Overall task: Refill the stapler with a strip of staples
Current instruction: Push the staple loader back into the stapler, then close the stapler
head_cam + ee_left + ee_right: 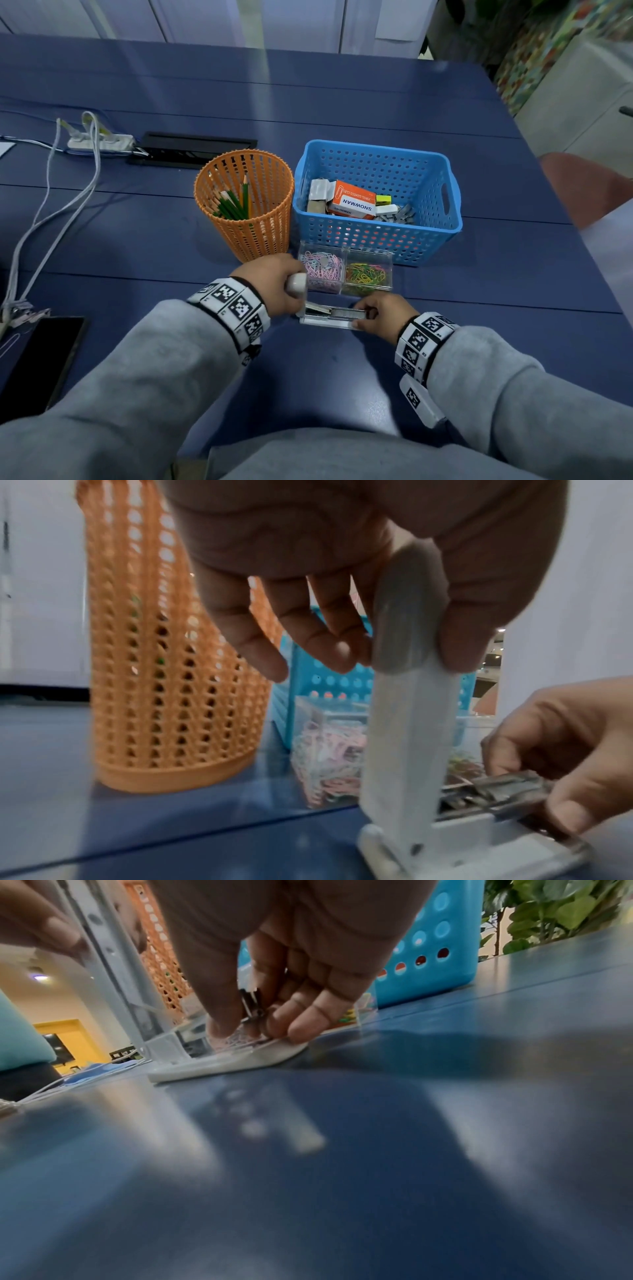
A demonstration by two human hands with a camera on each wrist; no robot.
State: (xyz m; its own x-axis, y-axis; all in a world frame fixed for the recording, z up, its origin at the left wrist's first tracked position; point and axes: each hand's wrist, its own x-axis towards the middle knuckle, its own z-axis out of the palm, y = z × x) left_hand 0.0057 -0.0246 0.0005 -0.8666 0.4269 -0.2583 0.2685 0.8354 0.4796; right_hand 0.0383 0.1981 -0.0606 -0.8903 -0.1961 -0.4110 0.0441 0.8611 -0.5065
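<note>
At the far left of the desk (342, 370) I see a dark phone (41, 359) and white cables (51, 192) running back to a power strip (99, 142). Next comes an orange mesh cup (245, 205) with pencils (234, 202) standing in it. Just in front of the cup, my left hand (274, 284) pinches the raised white lid of the stapler (325, 317) between thumb and forefinger, holding it upright; the other fingers (253, 647) hang loose beside the lid. The stapler's base lies flat on the desk between my two hands, hinge end under the left hand. Just behind it sits a clear box (344, 270) with pastel clips on its left side and bright ones on its right. Behind that is a blue basket (376, 164) holding an orange carton (352, 200) and small office bits. My right hand (383, 313) is at the stapler's front end, fingertips and thumb closed on the strip of staples (346, 311), which lies in the open metal channel.
</note>
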